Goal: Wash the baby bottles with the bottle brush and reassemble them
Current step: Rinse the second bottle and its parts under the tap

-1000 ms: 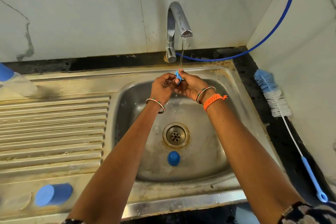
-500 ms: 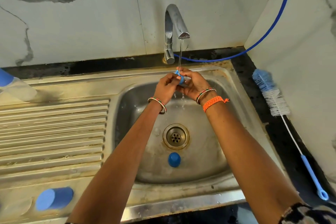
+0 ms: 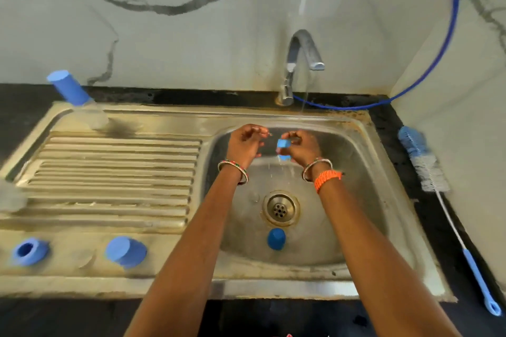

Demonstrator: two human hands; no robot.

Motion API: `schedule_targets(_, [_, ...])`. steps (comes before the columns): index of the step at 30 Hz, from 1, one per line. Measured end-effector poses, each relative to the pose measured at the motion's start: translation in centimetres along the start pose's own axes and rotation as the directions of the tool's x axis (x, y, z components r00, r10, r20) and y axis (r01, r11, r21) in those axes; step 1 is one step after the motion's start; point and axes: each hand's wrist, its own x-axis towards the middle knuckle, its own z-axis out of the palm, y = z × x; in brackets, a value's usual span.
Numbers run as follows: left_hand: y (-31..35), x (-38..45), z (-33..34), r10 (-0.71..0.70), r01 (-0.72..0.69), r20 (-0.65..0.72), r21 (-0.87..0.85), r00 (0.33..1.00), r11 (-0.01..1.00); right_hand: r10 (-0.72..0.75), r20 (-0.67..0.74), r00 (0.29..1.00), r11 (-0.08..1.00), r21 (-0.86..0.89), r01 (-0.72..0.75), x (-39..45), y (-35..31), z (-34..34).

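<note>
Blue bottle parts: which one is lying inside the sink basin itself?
The blue cap just below the drain. The others sit on the draining board, or in the right hand.

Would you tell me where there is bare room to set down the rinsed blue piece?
The ribbed drainboard between the capped bottle and the basin is bare. The front ledge is crowded with the blue ring and blue cap; the bottle brush fills the right counter.
</note>
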Motion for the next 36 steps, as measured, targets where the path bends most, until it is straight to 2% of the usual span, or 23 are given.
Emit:
schedule_targets(2, [0.7, -1.6, -3.0, 0.047, -0.051, -0.084, -0.04, 0.995, 0.998, -0.118, 0.017, 0.993, 0.921, -0.372, 0.116, -1.1, 0.0, 2.0])
schedule_targets(4, [1.4, -3.3, -6.7, 0.098, -0.105, -0.175, -0.031, 0.98, 0.994, -0.205, 0.081, 0.975, 0.811, -0.544, 0.216, -2.5, -1.2, 4.6])
schedule_targets(5, [1.8, -4.2, -8.7, 0.123, -0.127, -0.225, -0.005, 0.967, 0.992, -0.26, 0.143, 0.955, 0.789, -0.539, 0.295, -3.3, -2.1, 6.2])
schedule_targets(7, [2.8, -6.0, -14.0, 0.189, -0.178, -0.347, 0.064, 0.919, 0.982, -0.373, 0.308, 0.875, 0.776, -0.414, 0.476, -5.0, -4.9, 10.5])
schedule_targets(10, [4.5, -9.0, -21.9, 0.289, -0.209, -0.461, 0.217, 0.839, 0.954, -0.502, 0.483, 0.717, 0.727, -0.212, 0.653, -8.1, -9.3, 17.8])
schedule_targets(14, [5.9, -12.8, -31.2, 0.334, -0.155, -0.561, 0.342, 0.757, 0.927, -0.519, 0.707, 0.481, 0.622, -0.074, 0.78, -10.6, -12.0, 28.0])
schedule_targets(17, [5.2, -14.9, -36.6, 0.354, -0.106, -0.635, 0.394, 0.687, 0.913, -0.487, 0.769, 0.414, 0.604, -0.045, 0.795, -10.6, -11.8, 33.5])
schedule_targets(20, [3.6, -16.0, -40.3, 0.339, -0.062, -0.694, 0.391, 0.635, 0.918, -0.456, 0.797, 0.397, 0.568, -0.082, 0.819, -10.6, -11.8, 37.1])
schedule_targets(22, [3.0, -16.0, -41.9, 0.33, -0.054, -0.707, 0.382, 0.626, 0.922, -0.412, 0.824, 0.389, 0.544, -0.121, 0.83, -10.7, -11.8, 38.7])
schedule_targets(29, [2.8, -14.4, -42.8, 0.34, -0.094, -0.651, 0.382, 0.679, 0.919, -0.354, 0.841, 0.409, 0.422, -0.246, 0.872, -10.5, -11.0, 40.3])
schedule_targets(33, [3.9, -12.0, -39.9, 0.334, -0.192, -0.61, 0.288, 0.719, 0.938, -0.445, 0.755, 0.482, 0.593, -0.156, 0.79, -9.2, -11.4, 37.0])
schedule_targets(36, [4.7, -9.1, -34.8, 0.274, -0.229, -0.494, 0.152, 0.825, 0.962, -0.507, 0.626, 0.592, 0.659, -0.161, 0.735, -6.7, -11.4, 30.9])
